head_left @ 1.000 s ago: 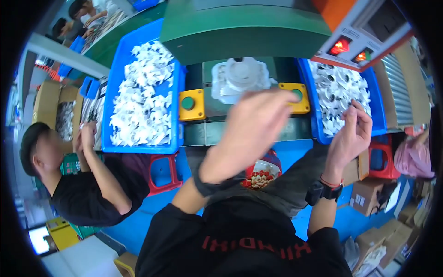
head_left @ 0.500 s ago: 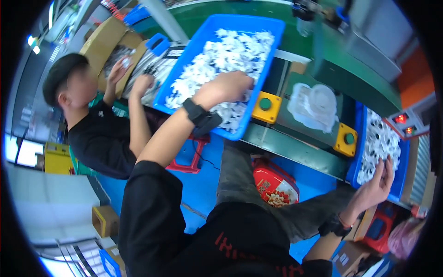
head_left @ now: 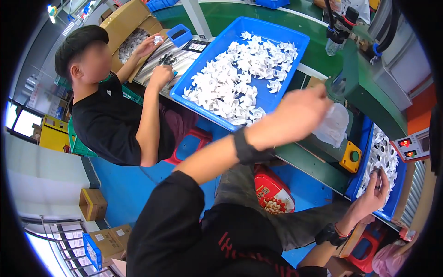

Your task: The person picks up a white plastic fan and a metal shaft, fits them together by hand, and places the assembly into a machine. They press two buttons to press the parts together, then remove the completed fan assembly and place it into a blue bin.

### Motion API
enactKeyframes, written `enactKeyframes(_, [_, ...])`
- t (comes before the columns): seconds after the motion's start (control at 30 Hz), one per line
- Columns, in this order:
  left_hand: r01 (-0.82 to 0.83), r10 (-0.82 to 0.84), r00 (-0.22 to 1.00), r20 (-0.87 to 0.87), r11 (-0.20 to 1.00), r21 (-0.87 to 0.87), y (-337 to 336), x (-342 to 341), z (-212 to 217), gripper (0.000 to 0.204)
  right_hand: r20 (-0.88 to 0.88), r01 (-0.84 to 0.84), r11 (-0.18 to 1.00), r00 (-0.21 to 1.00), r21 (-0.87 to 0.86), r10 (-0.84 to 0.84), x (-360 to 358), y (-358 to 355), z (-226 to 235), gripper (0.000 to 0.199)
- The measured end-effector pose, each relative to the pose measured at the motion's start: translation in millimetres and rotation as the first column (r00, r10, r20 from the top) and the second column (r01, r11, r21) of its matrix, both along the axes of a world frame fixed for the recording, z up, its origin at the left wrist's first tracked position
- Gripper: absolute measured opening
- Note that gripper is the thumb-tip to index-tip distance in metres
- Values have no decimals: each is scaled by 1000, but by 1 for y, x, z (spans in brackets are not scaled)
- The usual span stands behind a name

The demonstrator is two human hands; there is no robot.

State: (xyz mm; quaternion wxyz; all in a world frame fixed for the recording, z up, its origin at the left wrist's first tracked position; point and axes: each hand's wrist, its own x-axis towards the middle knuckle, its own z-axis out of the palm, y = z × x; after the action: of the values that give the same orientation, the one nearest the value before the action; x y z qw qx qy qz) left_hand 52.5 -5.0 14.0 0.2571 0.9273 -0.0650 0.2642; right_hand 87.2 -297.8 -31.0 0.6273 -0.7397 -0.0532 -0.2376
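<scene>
Nearest you, between your trouser legs, a red container (head_left: 275, 190) with a flower picture stands on the blue floor; a black band (head_left: 246, 148) circles your left wrist and a dark wrist device (head_left: 328, 234) sits on your right; your right hand (head_left: 370, 197) is at the near side of the right blue bin (head_left: 400, 196), thumb and fingers bent toward each other by a small dark spot, though you cannot tell whether they grip a piece; that bin holds white finned pieces (head_left: 385, 147), many with dark centres; your left hand (head_left: 295, 115) is blurred above the bench, between the left blue bin (head_left: 264, 88) and a translucent plastic fixture (head_left: 336, 123), its fingers bunched, and whether anything is in them you cannot tell; more white bladed pieces (head_left: 224, 76) lie heaped in the left bin; a yellow button box (head_left: 347, 161) sits just beside the right bin; the green machine (head_left: 374, 102) rises beyond the fixture; farther left, a co-worker (head_left: 110, 117) in black holds up a small white piece (head_left: 158, 40) near an open cardboard box (head_left: 115, 24).
</scene>
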Motion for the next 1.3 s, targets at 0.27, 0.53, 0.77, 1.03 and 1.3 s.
enactKeyframes(0.27, [26, -25, 966, 256, 1000, -1, -32, 18, -10, 10, -35, -146, 989, 989, 34, 147, -11, 13, -4, 23])
enactKeyframes(0.53, [-63, 38, 948, 316, 996, 70, -41, 12, -31, 25, -27, -256, 965, 966, 57, 258, 1, 34, 10, 23])
enactKeyframes(0.77, [-123, 92, 953, 288, 988, 93, -50, 5, -45, 40, 29, -404, 909, 915, 103, 403, 34, 92, 22, 27])
enactKeyframes(1.03, [-100, 85, 970, 229, 993, 57, -52, 2, -60, 58, 54, -416, 908, 909, 60, 413, 52, 114, 22, 28])
enactKeyframes(1.3, [-92, 73, 972, 224, 993, 75, -51, 5, -62, 60, -15, -384, 921, 923, 68, 386, 41, 136, 38, 28])
